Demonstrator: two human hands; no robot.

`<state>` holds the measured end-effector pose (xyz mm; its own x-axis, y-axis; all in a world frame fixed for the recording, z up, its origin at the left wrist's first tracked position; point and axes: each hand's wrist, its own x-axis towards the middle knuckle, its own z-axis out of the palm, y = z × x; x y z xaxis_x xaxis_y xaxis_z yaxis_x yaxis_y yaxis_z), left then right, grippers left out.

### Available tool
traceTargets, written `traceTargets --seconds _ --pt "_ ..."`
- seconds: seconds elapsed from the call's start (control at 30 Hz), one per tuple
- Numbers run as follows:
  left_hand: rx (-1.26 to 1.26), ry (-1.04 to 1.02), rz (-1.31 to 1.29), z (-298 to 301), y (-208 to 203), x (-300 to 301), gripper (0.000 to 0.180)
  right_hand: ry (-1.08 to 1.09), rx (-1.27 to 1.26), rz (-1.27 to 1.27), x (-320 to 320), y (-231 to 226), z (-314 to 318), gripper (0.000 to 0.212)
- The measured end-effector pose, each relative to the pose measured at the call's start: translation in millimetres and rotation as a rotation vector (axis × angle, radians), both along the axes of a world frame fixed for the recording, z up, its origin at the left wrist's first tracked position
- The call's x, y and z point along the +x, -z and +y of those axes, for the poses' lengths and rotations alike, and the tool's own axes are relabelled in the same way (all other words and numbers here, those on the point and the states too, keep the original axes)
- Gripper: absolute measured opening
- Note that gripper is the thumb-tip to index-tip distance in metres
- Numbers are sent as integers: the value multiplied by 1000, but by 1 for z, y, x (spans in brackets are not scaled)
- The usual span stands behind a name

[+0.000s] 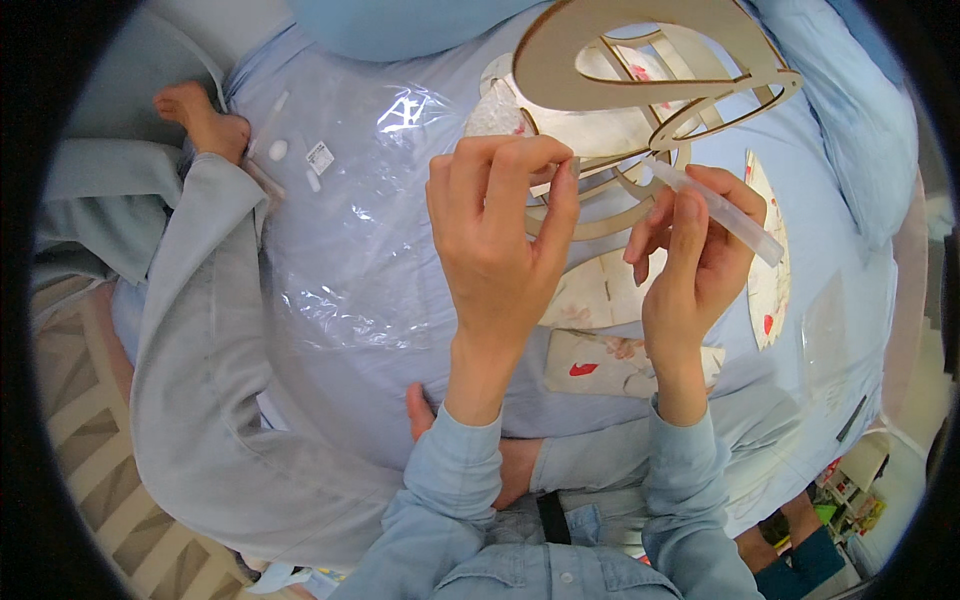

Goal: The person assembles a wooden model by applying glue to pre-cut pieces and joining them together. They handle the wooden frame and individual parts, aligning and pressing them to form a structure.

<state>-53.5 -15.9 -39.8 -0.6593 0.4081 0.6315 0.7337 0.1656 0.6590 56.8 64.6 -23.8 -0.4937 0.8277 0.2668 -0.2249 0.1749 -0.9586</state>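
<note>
Left hand (490,205) up high, back of hand to view: thumb and forefinger tips drawn together, other fingers bent. Cannot tell whether a wooden edge sits in that pinch; the fingertips hide it. Right hand (700,240) just to its right, thumb and forefinger pinching a translucent tube (738,222), remaining fingers curled. Tube slants, thick end right and near, narrow tip left and far, at the joint of a wooden frame (545,70); contact with the wood unclear.

Frame stands far of both hands: solid panel with a large teardrop opening, its rounded edge above the left fingers, curved ribs running down between the hands. A narrow gap separates left thumb from right fingertips.

Beneath and near: two flower-printed panels (600,363), partly behind the right hand and wrist. Right of that hand, a curved printed panel (768,270) lies lengthwise, limiting low room on that side; beyond it, a dark slim object (852,418) near the right edge.

Widest low stretch: left of the left hand, where transparent film (345,215) lies over blue sheet (350,390). Farther left, a white cap (278,150) and small label (320,158), near a bare foot (208,125). Blue cushion (400,25) bounds the far side.
</note>
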Motion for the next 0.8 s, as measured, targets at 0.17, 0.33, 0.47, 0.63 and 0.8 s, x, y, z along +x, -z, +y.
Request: traceTargets --seconds 0.17,0.33,0.47,0.63,0.8 --pt "-3 21 7 4 6 2 17 34 474 -147 21 -19 16 16" --pt "5 26 -5 2 4 2 21 -1 396 -257 22 -23 8 10" --pt "61 39 -20 8 7 -2 23 8 294 -236 25 -29 7 10" --pt "30 23 -15 5 5 -2 21 -32 219 -227 23 -30 9 19" --pt "52 36 -30 4 7 -1 21 -77 -4 -162 12 -31 3 19"
